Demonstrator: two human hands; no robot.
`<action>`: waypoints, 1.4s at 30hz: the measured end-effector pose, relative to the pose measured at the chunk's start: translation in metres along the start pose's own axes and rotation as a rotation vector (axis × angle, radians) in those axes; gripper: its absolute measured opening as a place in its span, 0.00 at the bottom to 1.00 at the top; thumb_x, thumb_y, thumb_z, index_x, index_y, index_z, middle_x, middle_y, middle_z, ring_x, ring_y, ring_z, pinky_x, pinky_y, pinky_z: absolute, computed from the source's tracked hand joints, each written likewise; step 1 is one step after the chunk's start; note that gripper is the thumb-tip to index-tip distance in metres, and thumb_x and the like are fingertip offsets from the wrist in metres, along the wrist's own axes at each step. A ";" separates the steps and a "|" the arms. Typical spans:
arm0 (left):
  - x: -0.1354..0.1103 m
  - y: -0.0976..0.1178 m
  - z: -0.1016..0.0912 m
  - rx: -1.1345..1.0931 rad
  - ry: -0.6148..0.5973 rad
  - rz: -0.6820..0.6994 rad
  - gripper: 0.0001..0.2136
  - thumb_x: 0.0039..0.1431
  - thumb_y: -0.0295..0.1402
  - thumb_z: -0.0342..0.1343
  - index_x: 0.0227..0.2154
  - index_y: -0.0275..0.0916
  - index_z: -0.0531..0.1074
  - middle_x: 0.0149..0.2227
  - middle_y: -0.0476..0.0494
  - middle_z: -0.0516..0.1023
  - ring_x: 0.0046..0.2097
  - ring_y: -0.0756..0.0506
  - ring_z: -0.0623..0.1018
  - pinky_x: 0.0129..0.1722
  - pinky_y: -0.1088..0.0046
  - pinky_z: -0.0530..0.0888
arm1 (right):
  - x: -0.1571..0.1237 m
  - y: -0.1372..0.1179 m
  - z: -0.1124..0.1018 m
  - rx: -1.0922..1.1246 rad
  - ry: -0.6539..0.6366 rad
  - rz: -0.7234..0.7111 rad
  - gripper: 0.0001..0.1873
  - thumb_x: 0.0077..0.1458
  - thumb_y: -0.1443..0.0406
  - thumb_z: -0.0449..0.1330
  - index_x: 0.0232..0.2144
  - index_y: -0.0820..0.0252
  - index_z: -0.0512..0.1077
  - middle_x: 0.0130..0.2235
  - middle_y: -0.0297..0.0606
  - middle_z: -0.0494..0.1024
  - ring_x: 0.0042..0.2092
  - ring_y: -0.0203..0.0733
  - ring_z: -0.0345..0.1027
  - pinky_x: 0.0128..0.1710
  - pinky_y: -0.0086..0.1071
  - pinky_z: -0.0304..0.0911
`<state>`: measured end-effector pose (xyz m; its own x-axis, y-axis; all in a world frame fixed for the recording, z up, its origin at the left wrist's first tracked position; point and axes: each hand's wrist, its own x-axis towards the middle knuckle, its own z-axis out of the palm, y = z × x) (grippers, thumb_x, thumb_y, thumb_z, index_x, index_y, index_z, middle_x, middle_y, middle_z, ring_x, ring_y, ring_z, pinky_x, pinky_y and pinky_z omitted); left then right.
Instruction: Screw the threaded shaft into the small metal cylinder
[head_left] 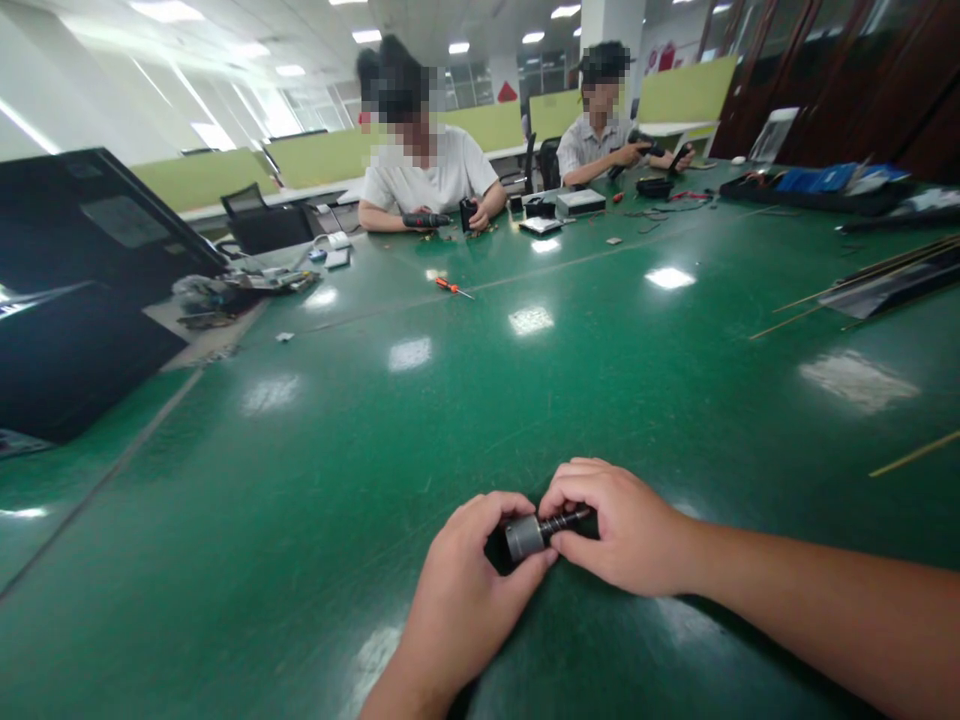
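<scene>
Both my hands are closed around a small metal motor-like part (526, 538), a grey cylinder with a dark ribbed or spring-wound shaft (564, 521) pointing right. My left hand (472, 575) wraps round the cylinder end, thumb below and forefinger above. With thumb and fingertips, my right hand (626, 525) grips near where the shaft meets the cylinder. The part is held low over the near side of the green table (450, 430). Its exact kind is unclear, and the fingers hide some of it.
An orange-handled screwdriver (448, 286) lies farther off. Two people sit across the table, one with a power drill (426, 220). A large black panel (90, 290) leans at the left. Thin rods (862, 280) and a tool bag (817, 188) lie at the right.
</scene>
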<state>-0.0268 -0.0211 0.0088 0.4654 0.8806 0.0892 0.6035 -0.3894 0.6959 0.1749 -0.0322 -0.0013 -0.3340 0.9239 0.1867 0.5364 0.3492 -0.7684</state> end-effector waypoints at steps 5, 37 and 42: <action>0.001 0.001 -0.001 -0.002 -0.002 0.002 0.11 0.53 0.28 0.64 0.39 0.45 0.73 0.38 0.51 0.78 0.40 0.44 0.77 0.41 0.67 0.70 | 0.000 0.000 -0.001 -0.009 -0.004 -0.007 0.09 0.48 0.73 0.63 0.33 0.57 0.74 0.33 0.31 0.76 0.38 0.40 0.68 0.41 0.35 0.58; 0.003 0.002 0.001 0.033 -0.023 0.034 0.11 0.53 0.27 0.64 0.39 0.44 0.73 0.38 0.50 0.78 0.41 0.44 0.77 0.43 0.66 0.70 | 0.001 0.000 -0.002 -0.018 -0.016 -0.005 0.10 0.48 0.74 0.62 0.33 0.57 0.74 0.34 0.31 0.77 0.39 0.40 0.68 0.41 0.35 0.58; 0.003 0.003 0.001 0.035 -0.026 0.027 0.12 0.53 0.27 0.64 0.39 0.44 0.73 0.38 0.50 0.78 0.41 0.44 0.76 0.42 0.66 0.69 | 0.000 -0.001 -0.002 -0.020 -0.015 -0.003 0.10 0.47 0.74 0.63 0.33 0.57 0.74 0.34 0.31 0.77 0.39 0.39 0.68 0.41 0.35 0.58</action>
<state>-0.0234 -0.0197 0.0106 0.4983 0.8625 0.0885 0.6124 -0.4224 0.6683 0.1763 -0.0321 0.0005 -0.3474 0.9203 0.1799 0.5502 0.3554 -0.7556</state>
